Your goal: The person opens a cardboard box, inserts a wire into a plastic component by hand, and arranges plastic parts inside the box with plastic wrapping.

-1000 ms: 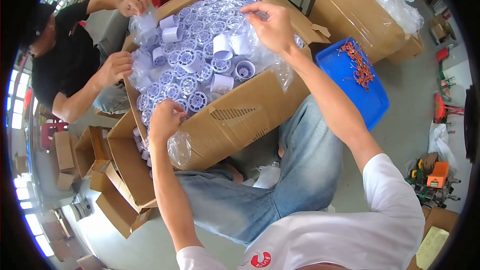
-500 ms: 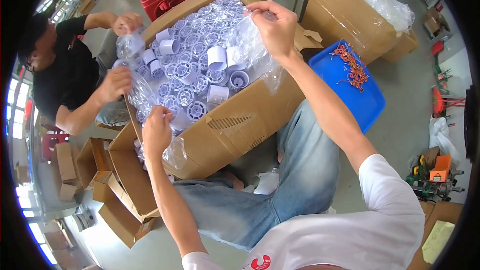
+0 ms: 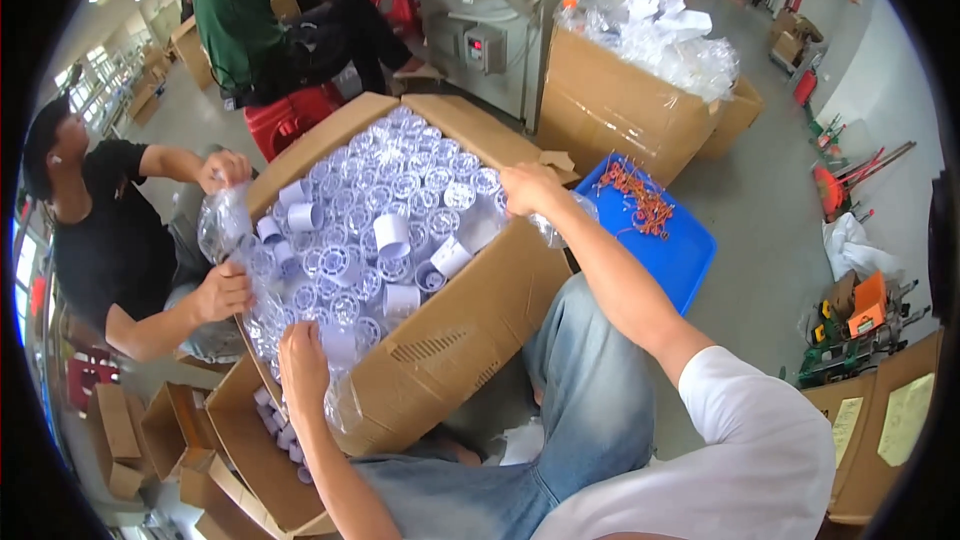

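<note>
White spools (image 3: 391, 237) lying in box (image 3: 480, 325), between and beyond left hand (image 3: 304, 365) and right hand (image 3: 535, 190) | left curling beside film (image 3: 343, 406), pinch indiscernible | right curling, pinch indiscernible | tray (image 3: 672, 262) sitting right of it

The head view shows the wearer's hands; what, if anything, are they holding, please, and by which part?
The right hand seems to hold clear plastic by its edge; whether the left hand holds anything cannot be told.
</note>
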Available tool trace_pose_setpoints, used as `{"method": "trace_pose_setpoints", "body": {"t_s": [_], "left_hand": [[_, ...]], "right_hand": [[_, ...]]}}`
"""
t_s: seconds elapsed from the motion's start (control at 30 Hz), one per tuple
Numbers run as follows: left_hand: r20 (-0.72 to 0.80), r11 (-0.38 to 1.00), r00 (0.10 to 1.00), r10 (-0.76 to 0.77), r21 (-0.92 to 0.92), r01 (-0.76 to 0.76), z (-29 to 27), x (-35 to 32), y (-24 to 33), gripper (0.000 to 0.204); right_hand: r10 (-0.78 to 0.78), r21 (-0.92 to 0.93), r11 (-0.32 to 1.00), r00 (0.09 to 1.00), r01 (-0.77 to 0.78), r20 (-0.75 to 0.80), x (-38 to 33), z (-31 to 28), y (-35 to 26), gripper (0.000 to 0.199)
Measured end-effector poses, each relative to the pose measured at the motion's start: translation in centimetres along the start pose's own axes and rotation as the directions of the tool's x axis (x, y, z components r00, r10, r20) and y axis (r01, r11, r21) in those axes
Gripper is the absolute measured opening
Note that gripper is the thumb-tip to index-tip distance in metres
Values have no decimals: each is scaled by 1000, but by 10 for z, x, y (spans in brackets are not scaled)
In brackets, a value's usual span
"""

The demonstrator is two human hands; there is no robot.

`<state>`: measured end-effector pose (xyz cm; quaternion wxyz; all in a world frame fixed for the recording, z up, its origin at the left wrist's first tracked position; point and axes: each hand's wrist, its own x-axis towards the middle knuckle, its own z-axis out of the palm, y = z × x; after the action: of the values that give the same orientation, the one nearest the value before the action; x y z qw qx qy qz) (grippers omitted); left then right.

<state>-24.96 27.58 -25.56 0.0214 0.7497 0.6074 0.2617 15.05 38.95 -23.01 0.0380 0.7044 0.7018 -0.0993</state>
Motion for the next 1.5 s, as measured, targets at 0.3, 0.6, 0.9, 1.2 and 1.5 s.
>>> {"method": "trace_pose_setpoints", "body": {"t_s": [0.3, 0.6, 0.9, 1.2, 1.5], "left_hand": [[-76, 995, 996, -46, 84, 53, 0, 4, 25, 24], [-176, 992, 983, -57, 103, 76, -3, 10, 31, 47], [-181, 979, 980, -78, 170, 109, 10, 11, 17, 49], [-143, 973, 964, -223, 26, 229, 8, 17, 14, 47], [-67, 944, 942, -329, 14, 331, 9, 23, 24, 48]], "right_hand": [[-4, 37, 999, 996, 7, -92, 2, 13, 9, 22], [-10, 165, 985, 976, 47, -215, 10, 21, 18, 17], [-69, 252, 951, 921, 176, -384, -17, 3, -8, 30], [-82, 463, 793, 822, 396, -564, -15, -8, -20, 32], [4, 581, 594, 719, 557, -695, -9, -17, -19, 22]]}}
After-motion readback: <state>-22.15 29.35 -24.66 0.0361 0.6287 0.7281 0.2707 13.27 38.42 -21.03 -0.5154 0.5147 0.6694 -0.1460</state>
